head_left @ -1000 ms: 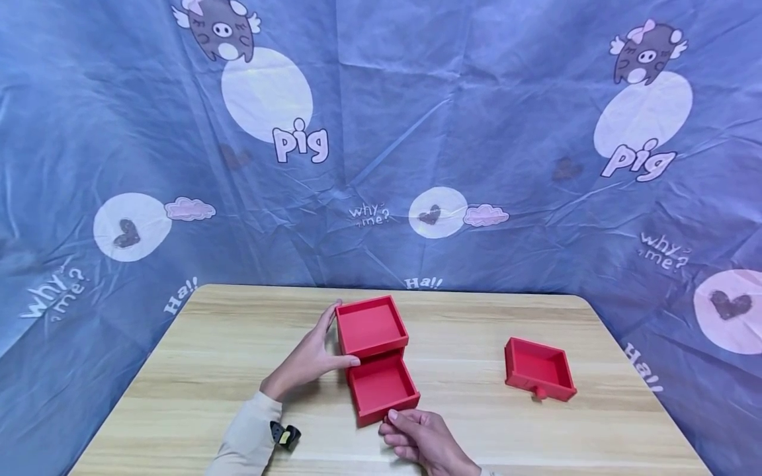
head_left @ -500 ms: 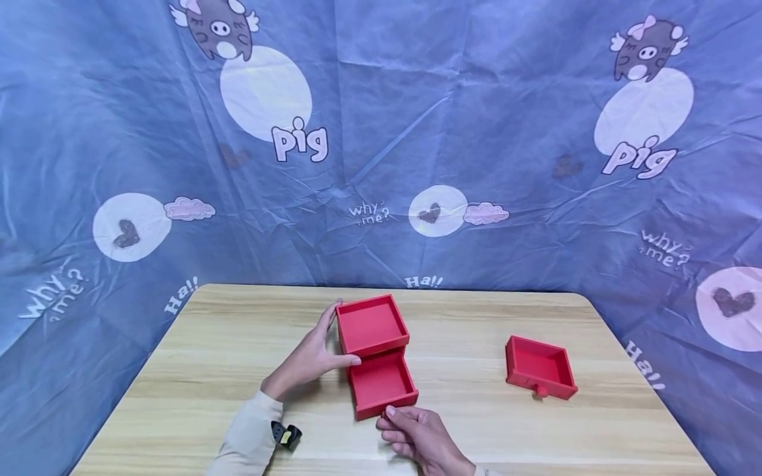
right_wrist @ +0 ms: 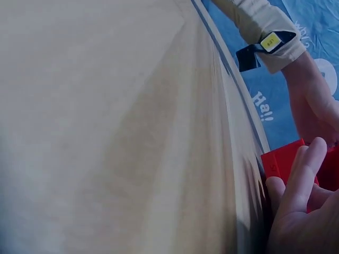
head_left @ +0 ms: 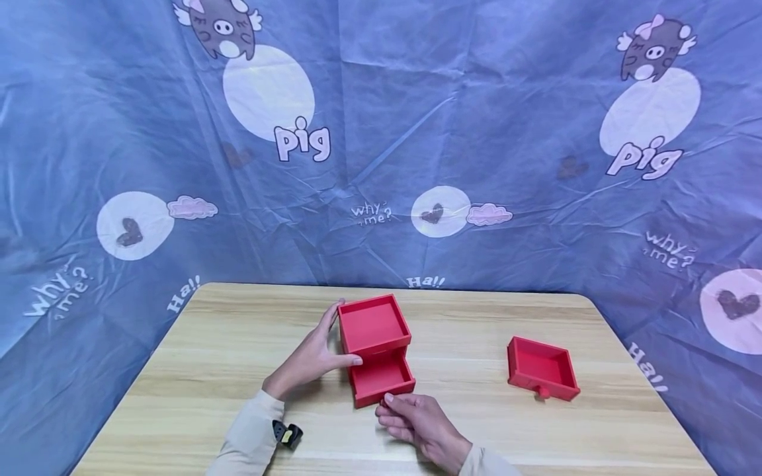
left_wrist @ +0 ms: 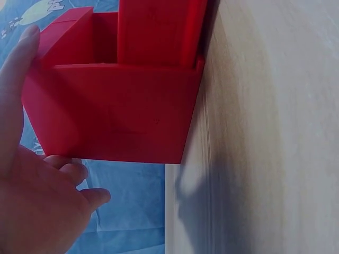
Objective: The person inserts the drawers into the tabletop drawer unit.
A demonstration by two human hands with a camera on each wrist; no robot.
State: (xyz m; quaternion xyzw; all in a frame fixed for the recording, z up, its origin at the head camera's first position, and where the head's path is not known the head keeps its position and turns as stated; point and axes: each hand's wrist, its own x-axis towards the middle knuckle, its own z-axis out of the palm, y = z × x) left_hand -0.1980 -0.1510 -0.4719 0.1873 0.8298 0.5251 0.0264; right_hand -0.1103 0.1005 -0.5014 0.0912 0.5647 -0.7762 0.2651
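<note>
nearest us, the right hand (head_left: pixel 425 426) has its thumb and curled fingers narrowed at the front of the red open-topped plastic drawer (head_left: pixel 380 378), seemingly pinching a small knob that we can't see behind the fingertips. that drawer sits partly out of the lower bay of the red boxy plastic cabinet (head_left: pixel 374 324), with an open slot above it. we'd guess it's light, stiff and fairly smooth, so it should slide with little force; a crooked pull or push might bind it. best hold, we think: the knob or the middle of the front wall, kept level. thin walls could crack if squeezed hard.

a bit farther, the left hand (head_left: pixel 312 357) holds the cabinet, spread wide along its left side, thumb at the front edge, fingers round toward the back. we judge the shell rigid but light enough to skid on the smooth pale wood-grain table (head_left: pixel 464 416), so bracing that side makes sense.

well apart to the right, a second red plastic drawer (head_left: pixel 540 363) rests upright, its round red knob (head_left: pixel 542 393) facing us. behind everything hangs the blue printed cloth (head_left: pixel 518 132).
</note>
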